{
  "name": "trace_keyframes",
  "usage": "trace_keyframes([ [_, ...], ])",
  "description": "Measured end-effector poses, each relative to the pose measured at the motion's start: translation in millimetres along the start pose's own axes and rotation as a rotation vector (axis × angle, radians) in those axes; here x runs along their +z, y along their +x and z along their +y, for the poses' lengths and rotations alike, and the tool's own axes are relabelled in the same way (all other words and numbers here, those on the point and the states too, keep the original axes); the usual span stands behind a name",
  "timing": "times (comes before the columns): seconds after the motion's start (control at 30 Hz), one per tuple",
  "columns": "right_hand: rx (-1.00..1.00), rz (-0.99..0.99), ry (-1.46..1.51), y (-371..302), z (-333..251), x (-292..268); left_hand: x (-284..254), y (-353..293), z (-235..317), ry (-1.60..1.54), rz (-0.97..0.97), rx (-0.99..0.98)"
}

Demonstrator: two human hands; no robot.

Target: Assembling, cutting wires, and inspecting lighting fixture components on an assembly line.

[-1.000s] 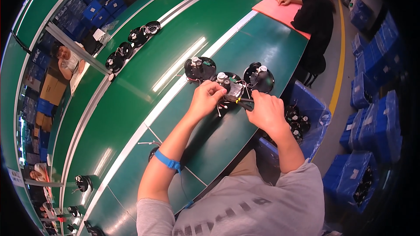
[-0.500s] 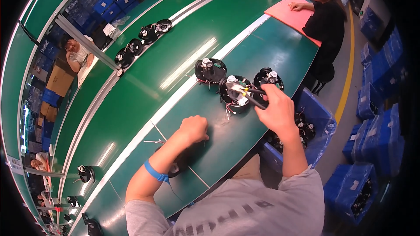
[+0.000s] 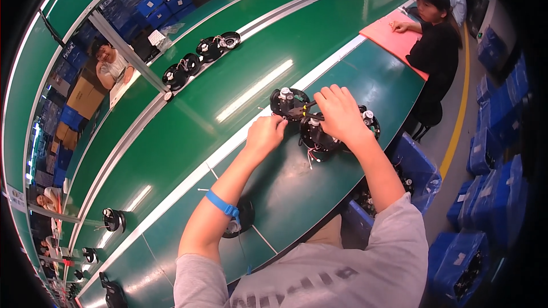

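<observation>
In my right hand (image 3: 341, 115) are pliers with black handles (image 3: 315, 117) and yellow marks near the pivot. Their jaws reach the front of a round black camera-like housing (image 3: 281, 101) with a white-topped part. At that housing's near edge, my left hand (image 3: 265, 137) is closed in a pinch on its thin wires, mostly hidden by the fingers. A second such housing (image 3: 319, 140), its wires trailing onto the bench, sits under the pliers. Partly behind my right hand stands a third housing (image 3: 369, 117). Another black housing (image 3: 244, 215) lies beside my left forearm, which wears a blue wrist strap (image 3: 221, 203).
Beyond the green bench (image 3: 285, 194) runs a conveyor (image 3: 251, 80) carrying several black housings (image 3: 210, 49). A blue bin (image 3: 419, 162) with more parts stands by my right side. A person in black (image 3: 436, 45) sits at a pink mat (image 3: 388, 34).
My left hand has moved away and right to the far housing and pinches at its wires. The right hand has shifted the pliers from the middle housing to the far one.
</observation>
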State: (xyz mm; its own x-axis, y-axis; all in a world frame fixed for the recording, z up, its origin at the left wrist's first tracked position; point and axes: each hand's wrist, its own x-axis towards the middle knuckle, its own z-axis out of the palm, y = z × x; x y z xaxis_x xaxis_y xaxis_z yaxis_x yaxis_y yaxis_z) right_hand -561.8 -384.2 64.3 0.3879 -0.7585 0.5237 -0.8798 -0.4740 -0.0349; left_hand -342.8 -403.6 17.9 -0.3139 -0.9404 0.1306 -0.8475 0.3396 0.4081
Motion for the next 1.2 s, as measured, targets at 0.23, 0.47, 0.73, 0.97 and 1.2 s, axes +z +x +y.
trace_keyframes([
  [0.23, -0.093, -0.018, 0.004, 6.7, 3.0, 7.6, 2.4, 9.1, -24.6, -0.531, -0.160, -0.221],
  [0.47, -0.147, -0.076, -0.023, 15.7, -0.3, 13.8, 5.7, 12.3, -26.8, -0.652, -0.197, -0.227],
  [0.73, -0.078, -0.154, -0.056, 16.4, -4.2, 21.1, -4.9, 8.9, -17.3, -0.554, -0.221, -0.260],
  [0.97, 0.180, 0.034, -0.065, -12.3, 5.1, -39.9, -22.4, -14.1, -8.1, -0.014, -0.725, 0.010],
  [1.2, 0.552, 0.091, -0.046, -87.4, 29.2, -101.9, -16.8, -70.2, 22.6, 0.551, -0.703, 0.185],
])
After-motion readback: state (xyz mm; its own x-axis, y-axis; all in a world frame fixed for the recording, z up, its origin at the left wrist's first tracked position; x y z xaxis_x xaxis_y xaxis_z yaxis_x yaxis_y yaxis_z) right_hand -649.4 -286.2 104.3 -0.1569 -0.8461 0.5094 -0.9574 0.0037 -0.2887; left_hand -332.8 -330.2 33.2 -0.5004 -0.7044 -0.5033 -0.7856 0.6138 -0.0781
